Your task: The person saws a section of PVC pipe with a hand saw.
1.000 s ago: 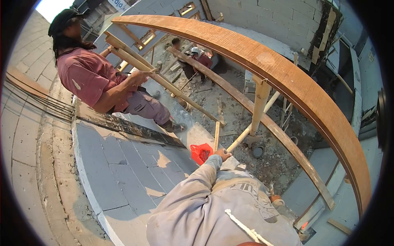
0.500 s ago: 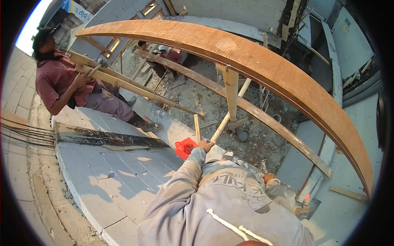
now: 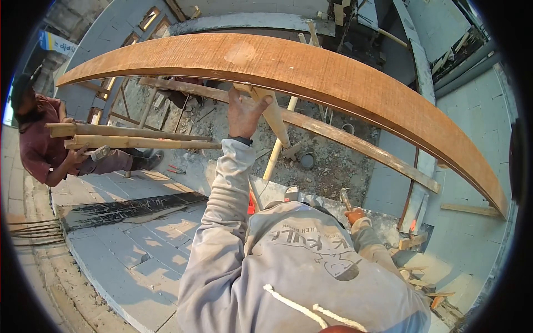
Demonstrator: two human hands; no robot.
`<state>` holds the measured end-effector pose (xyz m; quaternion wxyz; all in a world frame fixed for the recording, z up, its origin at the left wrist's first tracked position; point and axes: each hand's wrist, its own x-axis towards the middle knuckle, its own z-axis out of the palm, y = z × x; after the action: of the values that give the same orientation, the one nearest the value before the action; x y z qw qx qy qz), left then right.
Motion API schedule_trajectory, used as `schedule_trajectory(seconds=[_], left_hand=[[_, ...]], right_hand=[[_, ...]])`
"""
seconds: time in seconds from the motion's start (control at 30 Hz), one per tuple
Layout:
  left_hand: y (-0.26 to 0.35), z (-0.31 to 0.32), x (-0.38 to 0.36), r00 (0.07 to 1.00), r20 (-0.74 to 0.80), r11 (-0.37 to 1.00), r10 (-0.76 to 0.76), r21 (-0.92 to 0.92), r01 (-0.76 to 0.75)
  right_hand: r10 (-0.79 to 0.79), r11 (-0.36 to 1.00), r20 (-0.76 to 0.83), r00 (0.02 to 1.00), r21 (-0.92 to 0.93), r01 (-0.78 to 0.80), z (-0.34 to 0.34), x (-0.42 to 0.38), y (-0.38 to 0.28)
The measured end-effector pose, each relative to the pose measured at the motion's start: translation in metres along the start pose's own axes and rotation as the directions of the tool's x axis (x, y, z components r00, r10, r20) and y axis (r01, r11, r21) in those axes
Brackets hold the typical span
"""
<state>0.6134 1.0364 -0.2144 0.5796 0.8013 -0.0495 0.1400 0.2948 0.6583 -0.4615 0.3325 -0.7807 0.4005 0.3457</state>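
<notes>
My left hand (image 3: 245,115) is raised at the top of an upright bamboo post (image 3: 272,119), its fingers wrapped round the upper end. Just above it runs a long reddish-brown wooden board (image 3: 300,62), which looks curved and spans the view. Low on the right, my right hand (image 3: 355,215) is closed round a hammer (image 3: 345,198). Behind the post passes a weathered timber beam (image 3: 355,145). A thinner bamboo pole (image 3: 272,159) slants beside the post.
A co-worker (image 3: 47,127) at the left holds two bamboo poles (image 3: 144,142). Below are rubble ground with a bucket (image 3: 307,161), a block wall (image 3: 133,244), a dark plank (image 3: 127,210) and a red bag (image 3: 251,204) partly behind my sleeve.
My left hand has left the thin bamboo pole and moved up to the post under the board. The view has shifted, and the co-worker's poles now lie closer to level.
</notes>
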Motion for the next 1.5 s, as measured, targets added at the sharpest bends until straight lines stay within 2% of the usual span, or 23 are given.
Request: schedule_trajectory(seconds=[0.03, 0.07, 0.1, 0.13, 0.17, 0.23, 0.27, 0.33, 0.47, 0.53, 0.57, 0.63, 0.67, 0.73, 0.83, 0.9, 1.0, 1.07, 1.2, 1.27, 1.4, 1.5], left_hand=[[0.002, -0.001, 0.006, 0.994, 0.014, 0.993, -0.106, -0.050, 0.107], [-0.007, 0.001, 0.013, 0.995, 0.019, 0.994, -0.095, -0.050, 0.096], [-0.025, 0.005, 0.019, 0.999, -0.011, 0.986, -0.049, -0.161, 0.046], [-0.018, 0.008, 0.023, 0.999, -0.044, 0.963, -0.011, -0.269, -0.001], [-0.012, 0.011, 0.026, 0.999, -0.036, 0.963, -0.006, -0.271, -0.004], [0.005, 0.016, 0.029, 0.989, -0.103, 0.937, -0.102, -0.345, 0.061], [0.000, 0.016, 0.032, 0.990, -0.100, 0.937, -0.100, -0.345, 0.060], [-0.006, 0.015, 0.043, 0.992, -0.117, 0.982, -0.035, -0.187, 0.013], [0.008, 0.012, 0.040, 0.995, -0.099, 0.963, -0.026, -0.269, -0.002], [0.020, 0.003, 0.042, 0.998, -0.065, 0.996, -0.019, -0.092, 0.013], [0.018, 0.000, 0.044, 0.999, -0.031, 0.993, -0.015, -0.117, 0.011], [0.016, -0.005, 0.047, 1.000, -0.016, 0.993, 0.021, -0.114, -0.022], [0.016, -0.006, 0.047, 0.998, 0.001, 0.992, 0.061, -0.113, -0.061], [0.014, -0.008, 0.047, 0.998, 0.041, 0.992, 0.050, -0.121, -0.044], [0.004, -0.009, 0.050, 0.996, 0.056, 0.995, 0.070, -0.077, -0.065], [-0.007, -0.008, 0.054, 0.997, 0.061, 0.971, 0.039, -0.238, -0.024], [0.000, -0.006, 0.052, 0.998, 0.052, 0.952, 0.042, -0.306, -0.024], [-0.004, -0.006, 0.053, 0.998, 0.049, 0.968, 0.050, -0.250, -0.036], [-0.005, -0.005, 0.051, 0.999, 0.033, 0.979, 0.034, -0.203, -0.027], [-0.014, -0.002, 0.057, 0.998, 0.043, 0.931, 0.044, -0.364, -0.026], [-0.010, -0.003, 0.055, 0.997, 0.052, 0.951, 0.058, -0.307, -0.039], [-0.012, -0.005, 0.056, 0.999, 0.031, 0.965, 0.043, -0.260, -0.034]], right_hand=[[0.039, 0.997, 0.000, 0.999, 0.069, -0.039, 0.001, -0.006, -0.001], [0.073, 0.987, 0.002, 0.997, 0.142, -0.073, 0.001, -0.013, -0.007], [0.101, 0.979, 0.033, 0.994, 0.176, -0.105, -0.001, -0.022, -0.011], [0.100, 0.976, 0.030, 0.995, 0.189, -0.104, 0.000, -0.027, -0.013], [0.106, 0.964, 0.008, 0.994, 0.245, -0.105, 0.001, -0.032, -0.013], [0.097, 0.945, 0.010, 0.995, 0.314, -0.095, -0.003, -0.040, -0.011], [0.098, 0.943, 0.009, 0.995, 0.317, -0.096, 0.000, -0.034, -0.005], [0.131, 0.955, -0.009, 0.991, 0.268, -0.124, 0.006, -0.018, 0.009], [0.158, 0.971, -0.027, 0.987, 0.184, -0.150, 0.009, -0.010, 0.034], [0.090, 0.986, -0.094, 0.992, -0.129, -0.102, 0.015, 0.003, 0.051], [0.092, 0.986, -0.091, 0.992, -0.132, -0.104, 0.017, 0.009, 0.058], [0.093, 0.960, -0.105, 0.990, -0.254, -0.117, 0.021, 0.013, 0.070], [0.100, 0.959, -0.103, 0.990, -0.254, -0.123, 0.022, 0.014, 0.075], [0.149, 0.962, -0.053, 0.987, -0.225, -0.157, 0.024, 0.016, 0.082], [0.162, 0.978, -0.048, 0.986, -0.127, -0.167, 0.012, -0.019, 0.056], [0.142, 0.981, -0.036, 0.989, -0.132, -0.145, 0.011, -0.016, 0.055], [0.082, 0.982, -0.060, 0.995, -0.163, -0.091, 0.019, -0.005, 0.068], [0.128, 0.985, -0.053, 0.990, -0.111, -0.133, 0.020, 0.001, 0.069], [0.111, 0.979, -0.097, 0.989, -0.161, -0.125, 0.028, 0.022, 0.084], [0.123, 0.976, -0.075, 0.990, -0.173, -0.134, 0.023, 0.019, 0.077], [0.096, 0.977, -0.062, 0.993, -0.185, -0.106, 0.023, 0.016, 0.074], [0.085, 0.987, -0.078, 0.993, -0.127, -0.094, 0.016, 0.004, 0.063]])
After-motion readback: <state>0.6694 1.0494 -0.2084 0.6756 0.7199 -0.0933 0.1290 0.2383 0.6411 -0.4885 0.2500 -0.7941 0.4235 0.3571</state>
